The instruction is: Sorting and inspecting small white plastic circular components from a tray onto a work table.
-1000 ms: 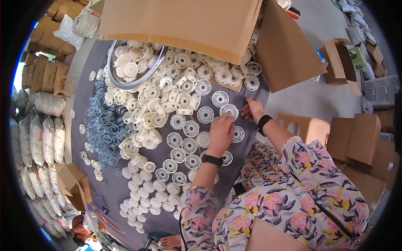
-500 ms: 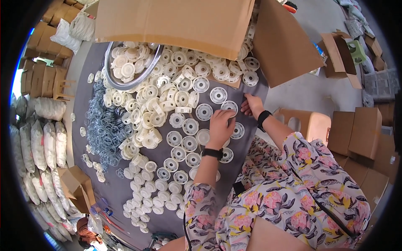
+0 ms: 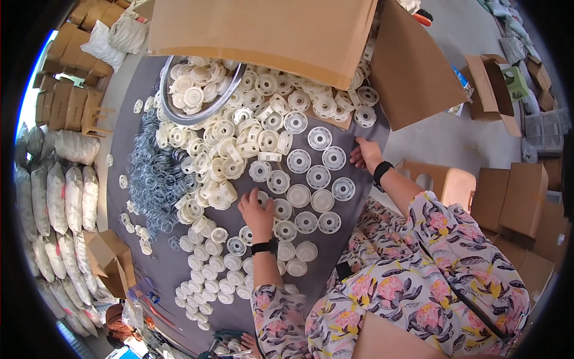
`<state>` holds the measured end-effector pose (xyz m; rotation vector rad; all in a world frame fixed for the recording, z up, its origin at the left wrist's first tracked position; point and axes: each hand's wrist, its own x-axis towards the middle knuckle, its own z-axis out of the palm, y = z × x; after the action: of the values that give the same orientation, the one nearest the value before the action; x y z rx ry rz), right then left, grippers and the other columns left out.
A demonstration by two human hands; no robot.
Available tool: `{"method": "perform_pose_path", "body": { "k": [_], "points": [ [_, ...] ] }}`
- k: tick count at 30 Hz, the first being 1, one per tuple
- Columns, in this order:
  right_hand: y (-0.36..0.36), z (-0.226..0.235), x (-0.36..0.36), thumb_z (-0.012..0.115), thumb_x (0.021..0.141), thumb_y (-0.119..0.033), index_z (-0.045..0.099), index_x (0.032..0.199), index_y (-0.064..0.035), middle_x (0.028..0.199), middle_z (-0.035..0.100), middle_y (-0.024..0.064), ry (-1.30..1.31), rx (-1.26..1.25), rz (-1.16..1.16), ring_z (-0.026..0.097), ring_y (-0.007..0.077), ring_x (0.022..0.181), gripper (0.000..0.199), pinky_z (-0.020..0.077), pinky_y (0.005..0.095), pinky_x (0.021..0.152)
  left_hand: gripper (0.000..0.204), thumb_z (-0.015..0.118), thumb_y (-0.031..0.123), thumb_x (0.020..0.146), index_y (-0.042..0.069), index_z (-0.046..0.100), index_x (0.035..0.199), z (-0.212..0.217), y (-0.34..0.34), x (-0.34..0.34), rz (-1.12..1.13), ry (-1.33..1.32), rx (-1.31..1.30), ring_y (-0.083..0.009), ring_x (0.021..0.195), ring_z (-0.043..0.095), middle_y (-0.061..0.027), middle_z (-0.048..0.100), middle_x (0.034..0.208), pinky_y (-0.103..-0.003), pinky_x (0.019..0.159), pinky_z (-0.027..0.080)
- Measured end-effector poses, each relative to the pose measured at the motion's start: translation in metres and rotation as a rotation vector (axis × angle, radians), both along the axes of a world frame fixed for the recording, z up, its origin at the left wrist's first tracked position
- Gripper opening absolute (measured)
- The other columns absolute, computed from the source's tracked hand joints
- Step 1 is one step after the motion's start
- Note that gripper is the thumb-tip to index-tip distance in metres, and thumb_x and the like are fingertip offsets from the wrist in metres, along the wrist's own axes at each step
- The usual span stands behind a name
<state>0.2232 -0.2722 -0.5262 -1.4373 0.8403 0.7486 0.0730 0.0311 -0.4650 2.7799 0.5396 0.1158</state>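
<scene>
The left grip (image 3: 258, 216) spreads around a white round plastic wheel (image 3: 262, 198), inward from the grey worktop's (image 3: 323, 254) right edge, hold unclear; right grip (image 3: 366, 154), loosely curled at that edge, contents: cannot tell.

A workshop with storage, judging by loose pale plastic discs (image 3: 320, 177) and heaped blue-grey wire coils (image 3: 152, 185) about mid-frame, filled sacks (image 3: 57, 197) piled at far left, and cardboard cartons (image 3: 521, 197) stacked at right.

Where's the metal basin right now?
In the head view, the metal basin is at the upper left of the table, beyond the left hand, partly hidden by large cardboard; wire coils lie below-left.
</scene>
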Motion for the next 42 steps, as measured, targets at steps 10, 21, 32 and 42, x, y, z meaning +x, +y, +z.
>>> {"method": "perform_pose_path", "body": {
  "k": [10, 21, 32, 42],
  "points": [
    [0.000, 0.001, 0.000, 0.045, 0.083, -0.039, 0.060, 0.069, 0.0027, 0.057, 0.061, 0.0142, -0.001, 0.009, -0.010, 0.049, 0.0195, 0.033, 0.046, 0.0333, 0.0299, 0.033, 0.048, 0.066, 0.010, 0.070, 0.010, 0.053, 0.117, -0.007, 0.009, 0.031, -0.228, -0.247, -0.045, -0.0327, 0.108, 0.047, -0.0141, 0.051, 0.115, -0.044, 0.088, 0.041],
    [0.002, 0.002, 0.000, 0.045, 0.085, -0.040, 0.059, 0.067, -0.0004, 0.056, 0.061, 0.0123, 0.009, -0.027, -0.002, 0.047, 0.0185, 0.033, 0.046, 0.0325, 0.0302, 0.032, 0.075, 0.073, 0.018, 0.060, 0.018, 0.042, 0.128, -0.003, 0.021, 0.050, -0.253, 0.088, 0.120, -0.0322, 0.103, 0.049, -0.0145, 0.048, 0.111, -0.042, 0.083, 0.041],
    [0.000, 0.000, 0.001, 0.045, 0.083, -0.038, 0.060, 0.068, 0.0012, 0.057, 0.062, 0.0129, -0.001, -0.021, 0.006, 0.050, 0.0186, 0.034, 0.044, 0.0335, 0.0297, 0.033, 0.065, 0.071, 0.013, 0.067, 0.006, 0.043, 0.126, -0.019, 0.019, 0.037, 0.101, -0.149, -0.638, -0.0248, 0.101, 0.051, -0.0117, 0.048, 0.110, -0.035, 0.082, 0.043],
    [-0.004, 0.000, 0.002, 0.044, 0.083, -0.040, 0.060, 0.069, 0.0011, 0.057, 0.062, 0.0127, 0.024, -0.008, 0.010, 0.050, 0.0185, 0.034, 0.046, 0.0342, 0.0295, 0.034, 0.051, 0.055, -0.001, 0.068, 0.000, 0.047, 0.118, -0.008, 0.004, 0.011, -0.094, -0.218, -0.229, -0.0393, 0.122, 0.037, -0.0241, 0.041, 0.130, -0.046, 0.102, 0.030]
  ]
}}
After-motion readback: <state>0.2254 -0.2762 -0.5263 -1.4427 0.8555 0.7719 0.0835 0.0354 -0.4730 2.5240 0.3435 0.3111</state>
